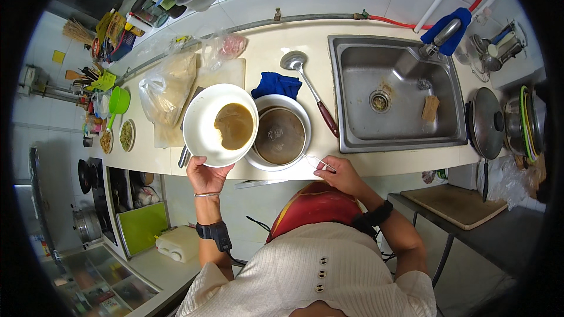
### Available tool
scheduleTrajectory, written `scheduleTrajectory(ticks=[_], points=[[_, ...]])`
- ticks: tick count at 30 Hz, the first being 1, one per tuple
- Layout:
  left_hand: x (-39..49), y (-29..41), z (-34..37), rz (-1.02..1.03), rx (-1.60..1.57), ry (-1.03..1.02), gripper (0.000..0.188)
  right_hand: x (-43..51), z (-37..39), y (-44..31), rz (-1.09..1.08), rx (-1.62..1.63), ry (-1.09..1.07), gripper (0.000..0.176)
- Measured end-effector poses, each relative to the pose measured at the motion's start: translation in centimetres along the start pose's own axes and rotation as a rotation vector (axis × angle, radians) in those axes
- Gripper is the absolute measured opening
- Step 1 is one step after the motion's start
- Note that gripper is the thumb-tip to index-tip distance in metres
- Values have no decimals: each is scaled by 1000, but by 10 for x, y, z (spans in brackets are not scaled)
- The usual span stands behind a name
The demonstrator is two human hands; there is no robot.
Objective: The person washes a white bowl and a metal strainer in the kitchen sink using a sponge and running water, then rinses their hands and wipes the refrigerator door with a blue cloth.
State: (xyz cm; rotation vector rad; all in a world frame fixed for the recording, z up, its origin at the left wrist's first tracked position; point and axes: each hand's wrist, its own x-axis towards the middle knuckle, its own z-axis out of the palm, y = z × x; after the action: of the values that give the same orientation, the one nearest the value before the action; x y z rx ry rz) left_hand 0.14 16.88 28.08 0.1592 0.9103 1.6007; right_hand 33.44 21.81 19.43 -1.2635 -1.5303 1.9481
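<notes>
My left hand (210,174) grips the lower rim of a white bowl (198,119). That bowl is tilted, and brown liquid (235,128) pools toward its right side. Between the fingers of my right hand (341,177) is the thin wire handle of a round strainer (280,136). The strainer rests within a second white bowl (307,119) on the counter, and brown liquid with some bubbles shows inside it. The held bowl overlaps the second bowl's left edge. Behind the second bowl lies a folded blue cloth (275,84).
A metal ladle (310,86) with a wooden handle lies beside the steel sink (332,97). To the left, a plastic bag (169,86) covers part of a pale cutting board (229,70). A green dipper (119,100) and small dishes of chopped food (127,135) stand farther left.
</notes>
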Motion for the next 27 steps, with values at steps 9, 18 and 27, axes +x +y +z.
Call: scheduleTrajectory(ticks=[9,18,27], points=[[2,4,-4,66,-16,46,66,8,-5,-10,31,4,-75,16],[15,3,-1,126,-81,31,67,11,-21,-30,43,28,-101,11],[17,-32,41,179,-89,32,70,-22,-139,-10,84,371,227,9]])
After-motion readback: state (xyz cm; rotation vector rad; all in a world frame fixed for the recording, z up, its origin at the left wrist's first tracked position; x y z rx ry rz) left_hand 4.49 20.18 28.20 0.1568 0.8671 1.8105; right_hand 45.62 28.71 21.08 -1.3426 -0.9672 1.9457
